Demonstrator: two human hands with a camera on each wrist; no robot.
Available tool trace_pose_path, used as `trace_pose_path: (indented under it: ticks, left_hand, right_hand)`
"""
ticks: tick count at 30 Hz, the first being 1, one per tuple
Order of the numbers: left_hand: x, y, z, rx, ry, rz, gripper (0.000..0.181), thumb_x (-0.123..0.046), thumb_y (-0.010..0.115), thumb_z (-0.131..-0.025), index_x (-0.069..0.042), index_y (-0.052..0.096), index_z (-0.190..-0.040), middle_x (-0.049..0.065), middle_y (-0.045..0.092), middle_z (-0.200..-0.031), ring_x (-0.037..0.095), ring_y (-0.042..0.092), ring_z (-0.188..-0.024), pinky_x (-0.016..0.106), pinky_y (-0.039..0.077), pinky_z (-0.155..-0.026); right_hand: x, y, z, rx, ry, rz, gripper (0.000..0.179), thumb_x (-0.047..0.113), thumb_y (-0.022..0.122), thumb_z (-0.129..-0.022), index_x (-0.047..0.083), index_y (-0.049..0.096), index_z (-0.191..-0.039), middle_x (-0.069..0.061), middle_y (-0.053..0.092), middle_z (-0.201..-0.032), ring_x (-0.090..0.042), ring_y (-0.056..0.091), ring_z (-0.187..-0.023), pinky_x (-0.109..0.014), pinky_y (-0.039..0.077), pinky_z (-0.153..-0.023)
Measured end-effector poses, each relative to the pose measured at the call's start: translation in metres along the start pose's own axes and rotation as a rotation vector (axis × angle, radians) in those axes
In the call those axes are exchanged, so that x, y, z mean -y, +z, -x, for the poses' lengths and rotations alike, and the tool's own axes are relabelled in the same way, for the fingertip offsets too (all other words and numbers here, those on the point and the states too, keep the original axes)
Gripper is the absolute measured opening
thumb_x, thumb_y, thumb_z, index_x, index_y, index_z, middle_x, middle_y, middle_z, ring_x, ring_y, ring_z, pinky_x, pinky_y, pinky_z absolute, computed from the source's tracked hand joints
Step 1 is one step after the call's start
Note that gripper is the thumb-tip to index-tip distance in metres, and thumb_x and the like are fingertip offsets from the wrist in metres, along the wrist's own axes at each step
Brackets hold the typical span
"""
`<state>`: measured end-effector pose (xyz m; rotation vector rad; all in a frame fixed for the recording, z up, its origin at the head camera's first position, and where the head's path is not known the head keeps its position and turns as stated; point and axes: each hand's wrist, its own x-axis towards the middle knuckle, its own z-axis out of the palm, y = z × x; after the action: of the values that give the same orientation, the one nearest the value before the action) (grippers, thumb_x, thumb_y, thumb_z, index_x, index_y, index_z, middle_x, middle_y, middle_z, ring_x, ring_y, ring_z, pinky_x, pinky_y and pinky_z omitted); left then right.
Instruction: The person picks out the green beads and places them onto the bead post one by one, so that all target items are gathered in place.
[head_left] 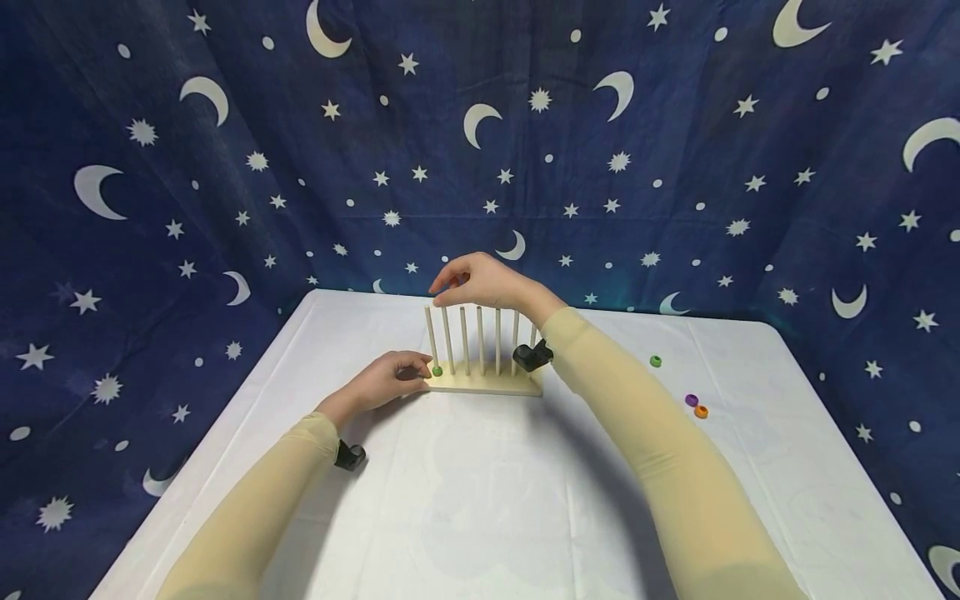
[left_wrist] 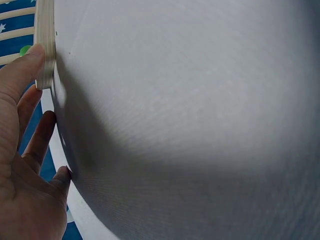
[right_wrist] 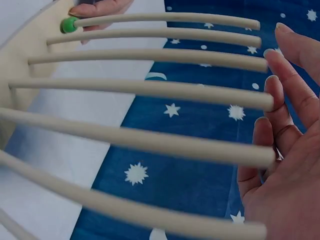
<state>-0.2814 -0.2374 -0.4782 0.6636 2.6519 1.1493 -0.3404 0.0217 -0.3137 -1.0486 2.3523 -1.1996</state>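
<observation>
A pale wooden peg stand (head_left: 486, 384) with several upright pegs (head_left: 480, 342) stands toward the back of the table. Its left end is held by my left hand (head_left: 386, 381), thumb at the front edge and fingers behind. A green bead (right_wrist: 68, 25) sits at the foot of the leftmost peg, beside the left fingertips. High over the left pegs is my right hand (head_left: 486, 282), fingers loosely bent, thumb and index finger apart with nothing between them. In the right wrist view its fingers (right_wrist: 280, 115) are close beside the peg tops.
On the right of the white table (head_left: 465, 500) lie a green bead (head_left: 656, 361), a purple bead (head_left: 692, 400) and an orange bead (head_left: 701, 412), the last two close together. A dark blue curtain (head_left: 480, 167) with moons and stars hangs behind the table and along its sides.
</observation>
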Motion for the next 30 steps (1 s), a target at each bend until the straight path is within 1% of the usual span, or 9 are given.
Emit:
trace_pose_path:
  ticks: [3, 6, 9, 14, 16, 20, 23, 27, 30]
  left_hand:
    - [-0.002, 0.000, 0.000, -0.003, 0.000, -0.014, 0.011, -0.013, 0.077, -0.093, -0.014, 0.071, -0.102, 0.013, 0.061, -0.140, 0.030, 0.052, -0.136, 0.047, 0.036, -0.117]
    - [-0.003, 0.000, 0.000, -0.010, -0.007, -0.023, 0.011, -0.013, 0.078, -0.093, -0.014, 0.071, -0.101, 0.013, 0.062, -0.140, 0.031, 0.052, -0.136, 0.046, 0.035, -0.117]
    - [-0.005, 0.001, 0.000, -0.014, -0.020, -0.030, 0.011, -0.013, 0.078, -0.092, -0.015, 0.071, -0.101, 0.012, 0.061, -0.140, 0.031, 0.051, -0.136, 0.046, 0.034, -0.118]
    - [-0.004, 0.002, -0.001, -0.012, -0.035, -0.045, 0.011, -0.015, 0.078, -0.092, -0.017, 0.071, -0.100, 0.011, 0.061, -0.141, 0.031, 0.051, -0.137, 0.046, 0.033, -0.119]
    - [-0.004, 0.002, 0.000, -0.010, -0.038, -0.046, 0.011, -0.015, 0.078, -0.092, -0.017, 0.071, -0.101, 0.010, 0.061, -0.142, 0.031, 0.050, -0.138, 0.046, 0.032, -0.119]
    - [-0.005, 0.002, 0.001, -0.008, -0.037, -0.042, 0.011, -0.017, 0.078, -0.093, -0.017, 0.071, -0.101, 0.010, 0.060, -0.143, 0.033, 0.049, -0.138, 0.049, 0.032, -0.119]
    - [-0.006, 0.001, 0.001, -0.010, -0.037, -0.043, 0.011, -0.018, 0.078, -0.092, -0.018, 0.071, -0.101, 0.010, 0.060, -0.143, 0.033, 0.049, -0.138, 0.050, 0.032, -0.119]
    - [-0.006, 0.001, 0.000, -0.008, -0.034, -0.047, 0.011, -0.018, 0.078, -0.093, -0.018, 0.071, -0.101, 0.010, 0.060, -0.143, 0.033, 0.049, -0.138, 0.050, 0.032, -0.119]
    - [-0.005, 0.002, 0.000, -0.004, -0.029, -0.044, 0.010, -0.018, 0.077, -0.093, -0.017, 0.071, -0.101, 0.011, 0.060, -0.143, 0.034, 0.049, -0.138, 0.050, 0.032, -0.119]
  right_hand:
    - [0.002, -0.008, 0.006, -0.019, -0.002, -0.012, 0.022, 0.031, 0.079, -0.091, 0.020, 0.077, -0.111, -0.002, 0.066, -0.110, -0.024, 0.058, -0.097, -0.039, 0.052, -0.083]
    - [0.002, -0.016, 0.013, -0.031, -0.007, -0.014, 0.022, 0.031, 0.079, -0.091, 0.021, 0.077, -0.111, -0.003, 0.066, -0.109, -0.024, 0.058, -0.096, -0.045, 0.052, -0.085]
    - [0.002, -0.025, 0.024, -0.050, 0.000, -0.010, 0.023, 0.032, 0.079, -0.091, 0.021, 0.077, -0.111, -0.003, 0.067, -0.108, -0.024, 0.058, -0.096, -0.049, 0.052, -0.088]
    - [-0.002, -0.041, 0.051, -0.105, 0.044, 0.037, 0.026, 0.036, 0.079, -0.090, 0.023, 0.076, -0.113, 0.000, 0.067, -0.110, -0.022, 0.058, -0.098, -0.043, 0.052, -0.086]
    - [-0.006, -0.048, 0.063, -0.125, 0.058, 0.054, 0.026, 0.036, 0.079, -0.090, 0.023, 0.076, -0.113, 0.001, 0.066, -0.113, -0.022, 0.057, -0.099, -0.041, 0.052, -0.084]
    - [-0.016, -0.062, 0.087, -0.165, 0.087, 0.063, 0.027, 0.034, 0.080, -0.091, 0.022, 0.076, -0.115, 0.001, 0.068, -0.113, -0.028, 0.057, -0.097, -0.042, 0.051, -0.079]
    - [-0.025, -0.071, 0.103, -0.201, 0.124, 0.072, 0.029, 0.035, 0.080, -0.091, 0.021, 0.076, -0.116, 0.001, 0.069, -0.112, -0.029, 0.057, -0.094, -0.042, 0.050, -0.076]
    - [-0.039, -0.081, 0.122, -0.240, 0.177, 0.080, 0.032, 0.036, 0.079, -0.091, 0.019, 0.075, -0.118, -0.001, 0.069, -0.114, -0.029, 0.054, -0.094, -0.040, 0.050, -0.075]
    - [-0.051, -0.086, 0.135, -0.253, 0.213, 0.074, 0.033, 0.037, 0.079, -0.092, 0.018, 0.075, -0.119, -0.004, 0.067, -0.115, -0.029, 0.053, -0.095, -0.040, 0.049, -0.075]
